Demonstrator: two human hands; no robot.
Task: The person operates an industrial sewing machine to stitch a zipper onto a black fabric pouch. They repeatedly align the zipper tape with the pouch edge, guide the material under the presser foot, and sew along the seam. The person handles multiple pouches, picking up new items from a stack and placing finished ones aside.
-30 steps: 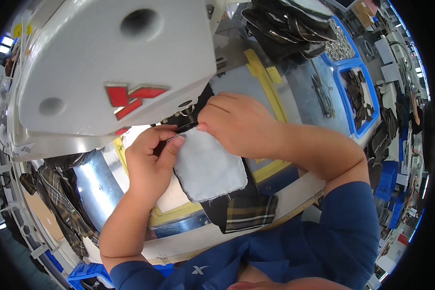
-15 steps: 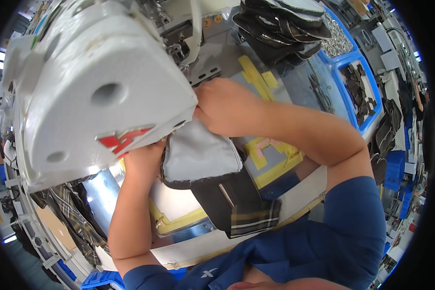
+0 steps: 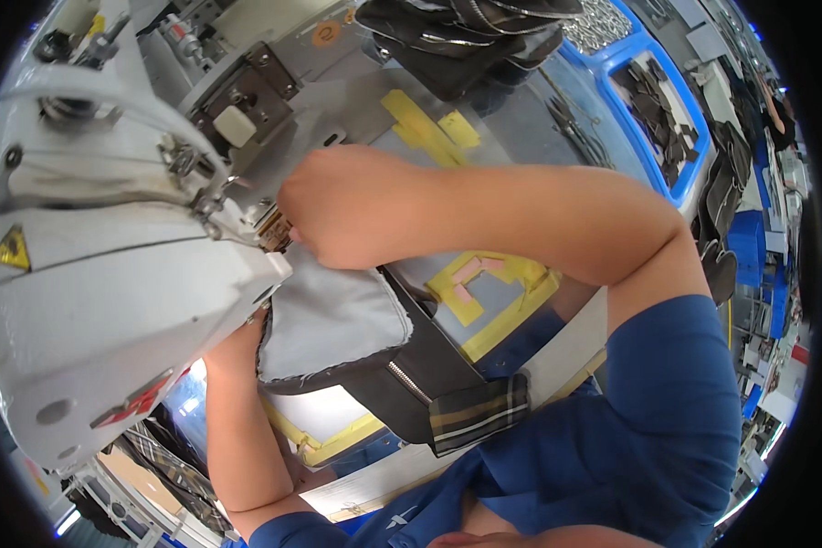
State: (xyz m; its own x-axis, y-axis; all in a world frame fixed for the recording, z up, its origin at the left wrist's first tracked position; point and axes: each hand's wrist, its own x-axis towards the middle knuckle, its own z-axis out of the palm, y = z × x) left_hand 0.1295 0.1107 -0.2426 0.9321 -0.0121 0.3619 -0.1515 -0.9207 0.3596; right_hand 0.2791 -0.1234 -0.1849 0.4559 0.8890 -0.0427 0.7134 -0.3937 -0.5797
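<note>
A white sewing machine point(image 3: 91, 310) fills the left side, its needle area beside my curled right hand point(image 3: 342, 205). My right hand rests at the top edge of a light grey fabric piece point(image 3: 329, 320); what its fingertips hold is hidden. Under that piece lies dark fabric with a metal zipper point(image 3: 409, 384) and a plaid end point(image 3: 475, 411) near my body. My left hand point(image 3: 237, 333) reaches under the machine head at the grey piece's left edge, its fingers hidden by the machine.
Dark zippered pieces point(image 3: 457, 36) are stacked at the back. Blue trays point(image 3: 612, 55) of metal parts and dark pieces sit at the back right, beside scissors point(image 3: 575, 128). Yellow tape point(image 3: 470, 338) marks the work surface; plaid fabric point(image 3: 169, 457) lies lower left.
My right hand has moved left and slightly up, into the needle area, with its fingers more curled. The machine head appears farther left in view, and my left fingers have gone out of sight.
</note>
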